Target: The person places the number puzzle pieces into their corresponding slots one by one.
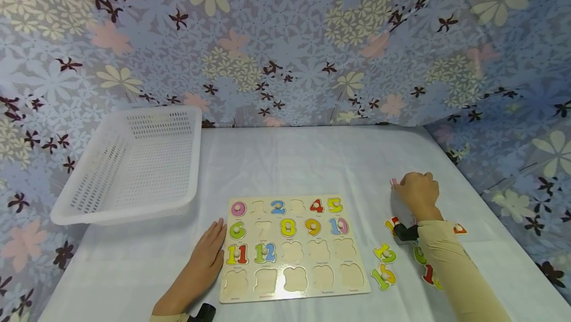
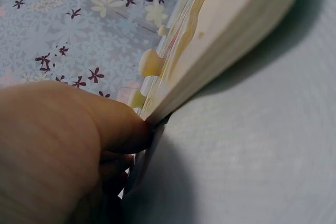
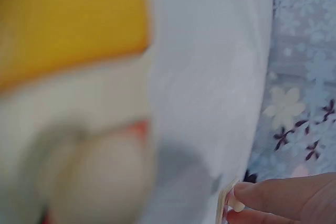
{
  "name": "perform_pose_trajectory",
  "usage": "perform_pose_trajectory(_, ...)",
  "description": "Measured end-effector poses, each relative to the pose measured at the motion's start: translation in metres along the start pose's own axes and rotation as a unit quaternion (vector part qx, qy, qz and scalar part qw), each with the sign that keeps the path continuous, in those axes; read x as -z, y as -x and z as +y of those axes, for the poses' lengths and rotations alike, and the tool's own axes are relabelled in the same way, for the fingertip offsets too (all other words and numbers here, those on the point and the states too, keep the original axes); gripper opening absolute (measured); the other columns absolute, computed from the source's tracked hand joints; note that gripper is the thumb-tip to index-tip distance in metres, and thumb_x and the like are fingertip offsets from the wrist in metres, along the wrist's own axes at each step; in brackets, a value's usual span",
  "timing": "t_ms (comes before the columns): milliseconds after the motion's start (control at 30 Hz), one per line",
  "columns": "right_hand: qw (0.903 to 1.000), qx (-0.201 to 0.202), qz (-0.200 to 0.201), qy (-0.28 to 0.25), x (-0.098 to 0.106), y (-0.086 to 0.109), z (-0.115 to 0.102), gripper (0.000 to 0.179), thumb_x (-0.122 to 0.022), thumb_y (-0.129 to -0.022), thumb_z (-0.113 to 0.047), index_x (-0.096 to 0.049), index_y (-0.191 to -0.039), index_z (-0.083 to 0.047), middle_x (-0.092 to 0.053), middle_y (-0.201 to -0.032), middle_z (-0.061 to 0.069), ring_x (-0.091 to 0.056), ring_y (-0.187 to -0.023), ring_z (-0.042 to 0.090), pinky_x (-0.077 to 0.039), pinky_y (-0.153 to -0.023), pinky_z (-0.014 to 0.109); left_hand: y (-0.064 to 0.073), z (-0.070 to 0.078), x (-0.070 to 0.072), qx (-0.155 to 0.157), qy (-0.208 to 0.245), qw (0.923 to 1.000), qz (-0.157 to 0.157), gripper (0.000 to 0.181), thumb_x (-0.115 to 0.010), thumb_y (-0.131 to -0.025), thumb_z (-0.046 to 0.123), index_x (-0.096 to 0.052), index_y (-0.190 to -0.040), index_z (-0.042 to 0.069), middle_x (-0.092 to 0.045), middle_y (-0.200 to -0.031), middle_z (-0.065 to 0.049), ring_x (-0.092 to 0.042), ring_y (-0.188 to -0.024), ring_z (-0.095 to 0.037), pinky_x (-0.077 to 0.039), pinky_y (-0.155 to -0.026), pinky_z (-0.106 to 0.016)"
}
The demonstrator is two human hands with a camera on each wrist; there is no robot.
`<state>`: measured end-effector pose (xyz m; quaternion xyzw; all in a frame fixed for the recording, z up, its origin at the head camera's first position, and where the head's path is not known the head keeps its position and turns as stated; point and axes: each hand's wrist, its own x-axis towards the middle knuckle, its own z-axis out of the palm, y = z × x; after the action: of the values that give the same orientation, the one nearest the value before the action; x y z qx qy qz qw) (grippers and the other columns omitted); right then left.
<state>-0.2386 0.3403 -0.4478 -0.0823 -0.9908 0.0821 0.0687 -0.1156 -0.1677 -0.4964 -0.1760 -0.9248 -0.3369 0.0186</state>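
Observation:
A wooden number puzzle board point(image 1: 267, 298) lies on the table, with pieces from 0 to 12 in some slots and several bare recesses. My left hand point(image 1: 202, 265) rests along its left edge, fingers fairly straight. In the left wrist view, the thumb point(image 2: 123, 129) touches the board's edge point(image 2: 220, 61). At the right of the table, my right hand point(image 1: 418, 194) pinches a pink number piece point(image 1: 393, 182). The right wrist view shows thumb and finger on that piece's knob point(image 3: 236, 203); its number is hidden.
Loose number pieces, including a yellow-green one point(image 1: 384, 252) and a green-orange one point(image 1: 383, 277), lie right of the board. Others sit partly under the right sleeve point(image 1: 459, 272). A white plastic basket point(image 1: 194, 163) stands at the back left. Flowered cloth point(image 1: 285, 44) hangs behind the table.

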Motion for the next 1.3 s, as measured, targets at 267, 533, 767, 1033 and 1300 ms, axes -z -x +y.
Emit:
perform_pose_trajectory(267,0.9852,0.136,0.086,-0.057,0.012,0.011,-0.054,0.017,-0.076,-0.08,-0.012,-0.073,-0.087,0.003,-0.067,-0.081,0.021,-0.054,-0.087,0.048,-0.045,-0.07,0.059,0.0,0.001,0.001,0.005,0.003,1.0,-0.003,0.053,-0.052,-0.092,-0.003,-0.036,-0.141,-0.013,-0.029,-0.152,-0.025,-0.021,-0.141,-0.041,-0.02,-0.111,-0.057)
perform_pose_trajectory(533,0.9449,0.302,0.038,-0.12,0.006,0.022,-0.142,0.01,-0.076,-0.084,-0.015,-0.075,-0.091,-0.008,-0.066,-0.087,0.008,-0.054,-0.097,0.032,-0.046,-0.082,0.048,0.0,0.003,0.003,0.009,0.006,0.9999,-0.008,0.053,-0.052,-0.092,-0.003,-0.036,-0.142,-0.012,-0.029,-0.152,-0.024,-0.021,-0.141,-0.041,-0.02,-0.111,-0.058)
perform_pose_trajectory(767,0.8922,0.434,-0.024,-0.123,-0.012,0.034,-0.196,0.006,-0.075,-0.085,-0.019,-0.074,-0.091,-0.016,-0.065,-0.094,-0.003,-0.051,-0.102,0.02,-0.045,-0.091,0.039,0.0,0.002,0.002,0.007,0.0,0.9999,-0.008,0.053,-0.052,-0.092,-0.003,-0.036,-0.142,-0.013,-0.029,-0.152,-0.024,-0.021,-0.141,-0.041,-0.019,-0.112,-0.056)
perform_pose_trajectory(1033,0.8387,0.53,-0.063,-0.107,-0.027,0.051,-0.232,0.008,-0.075,-0.085,-0.022,-0.075,-0.092,-0.02,-0.063,-0.093,-0.006,-0.051,-0.1,0.016,-0.044,-0.09,0.031,0.0,0.002,0.001,0.002,0.003,1.0,-0.005,0.053,-0.052,-0.092,-0.003,-0.037,-0.142,-0.013,-0.03,-0.152,-0.025,-0.022,-0.141,-0.042,-0.02,-0.111,-0.057)
perform_pose_trajectory(1300,0.8253,0.552,-0.075,-0.091,-0.037,0.062,-0.245,0.006,-0.074,-0.087,-0.024,-0.075,-0.093,-0.024,-0.063,-0.094,-0.009,-0.051,-0.102,0.014,-0.042,-0.093,0.029,0.0,0.001,0.002,0.002,-0.003,1.0,-0.002,0.053,-0.052,-0.092,-0.003,-0.036,-0.142,-0.013,-0.029,-0.152,-0.024,-0.021,-0.141,-0.042,-0.02,-0.112,-0.056)
